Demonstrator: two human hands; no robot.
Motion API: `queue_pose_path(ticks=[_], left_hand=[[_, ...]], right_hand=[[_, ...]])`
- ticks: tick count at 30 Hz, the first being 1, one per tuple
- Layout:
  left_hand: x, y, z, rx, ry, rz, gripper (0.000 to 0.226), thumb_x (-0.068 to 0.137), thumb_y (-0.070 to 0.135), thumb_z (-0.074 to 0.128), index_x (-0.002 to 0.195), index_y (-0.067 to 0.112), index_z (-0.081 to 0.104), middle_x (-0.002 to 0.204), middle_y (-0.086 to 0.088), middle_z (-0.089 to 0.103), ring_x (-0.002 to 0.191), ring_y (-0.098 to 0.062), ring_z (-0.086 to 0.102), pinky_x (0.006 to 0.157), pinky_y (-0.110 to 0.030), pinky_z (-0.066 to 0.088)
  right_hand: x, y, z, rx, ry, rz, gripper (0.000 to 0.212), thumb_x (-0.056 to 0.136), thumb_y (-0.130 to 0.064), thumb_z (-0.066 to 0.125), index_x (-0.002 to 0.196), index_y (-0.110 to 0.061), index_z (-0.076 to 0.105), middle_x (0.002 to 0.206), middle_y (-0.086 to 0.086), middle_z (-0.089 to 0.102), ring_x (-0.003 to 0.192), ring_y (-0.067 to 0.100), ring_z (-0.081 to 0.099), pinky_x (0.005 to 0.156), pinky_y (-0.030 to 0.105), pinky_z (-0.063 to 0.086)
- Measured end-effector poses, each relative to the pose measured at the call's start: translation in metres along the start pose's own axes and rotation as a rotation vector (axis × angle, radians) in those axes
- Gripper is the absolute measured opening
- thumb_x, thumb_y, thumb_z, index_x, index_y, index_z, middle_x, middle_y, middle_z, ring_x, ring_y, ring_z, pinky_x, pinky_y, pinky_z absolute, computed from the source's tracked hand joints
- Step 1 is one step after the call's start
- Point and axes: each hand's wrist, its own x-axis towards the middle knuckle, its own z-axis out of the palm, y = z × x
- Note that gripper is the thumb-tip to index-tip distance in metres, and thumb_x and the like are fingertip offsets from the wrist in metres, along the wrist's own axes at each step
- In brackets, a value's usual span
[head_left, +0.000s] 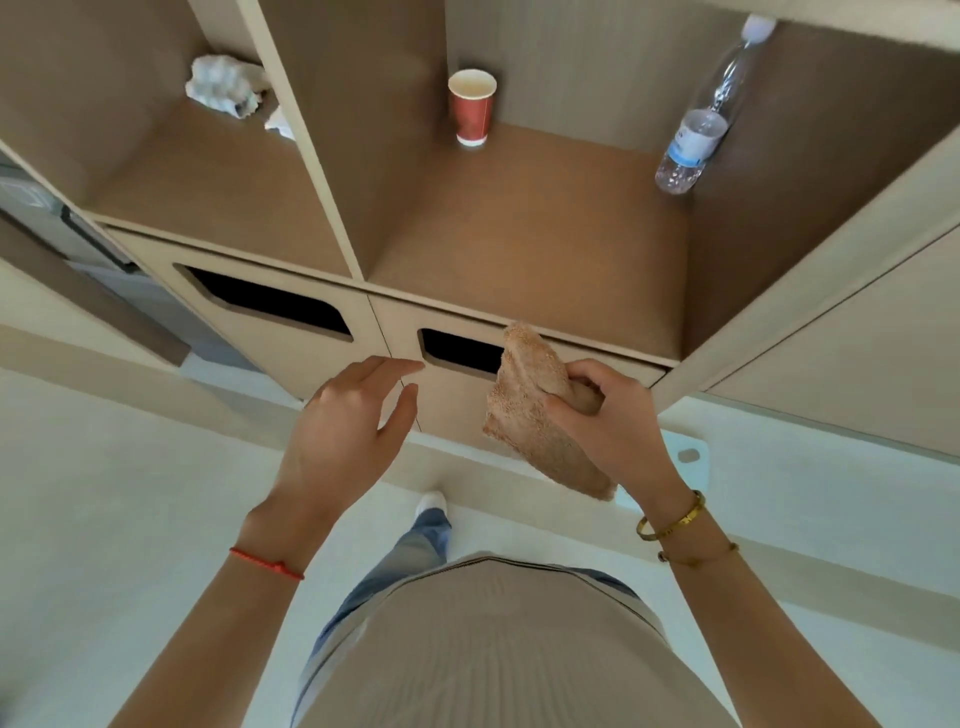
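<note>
My right hand (610, 415) grips a tan fuzzy cloth (524, 410) in front of the lower cabinet front, below the open shelf (519, 249). The cloth hangs folded from my fingers and covers part of the dark handle slot (457, 351). My left hand (348, 421) is held out beside it with fingers straight and relaxed, holding nothing, its fingertips close to that slot. On the shelf stand a red paper cup (471, 106) at the back and a clear plastic water bottle (698, 130) at the right.
A crumpled white paper wad (226, 85) lies in the left compartment, behind a vertical divider (306, 135). A second handle slot (270, 299) is in the left cabinet front. The pale floor, my shoe (432, 501) and a light blue object (691, 457) are below.
</note>
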Motion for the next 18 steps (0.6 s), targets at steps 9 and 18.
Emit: queue_pose_path(ticks=[9,18], left_hand=[[0.114,-0.064,-0.026,0.008,-0.045,0.128,0.024,0.096,0.018,0.058,0.119,0.019,0.068,0.107,0.003,0.069,0.084,-0.022,0.064,0.073,-0.032,0.052],[0.184,-0.085,-0.011,-0.074,-0.140,0.204,0.027,0.098,0.016,0.054,0.122,0.014,0.067,0.103,-0.001,0.067,0.089,-0.024,0.062,0.076,-0.042,0.054]], right_hand=[[0.084,-0.036,0.050,0.016,0.138,0.105,0.023,0.081,-0.021,0.077,0.103,-0.018,0.073,0.085,-0.014,0.070,0.078,0.000,0.063,0.067,0.009,0.048],[0.134,-0.040,0.061,-0.015,0.249,0.144,0.019,0.079,-0.020,0.077,0.098,-0.016,0.073,0.080,-0.017,0.066,0.072,-0.008,0.059,0.068,0.006,0.042]])
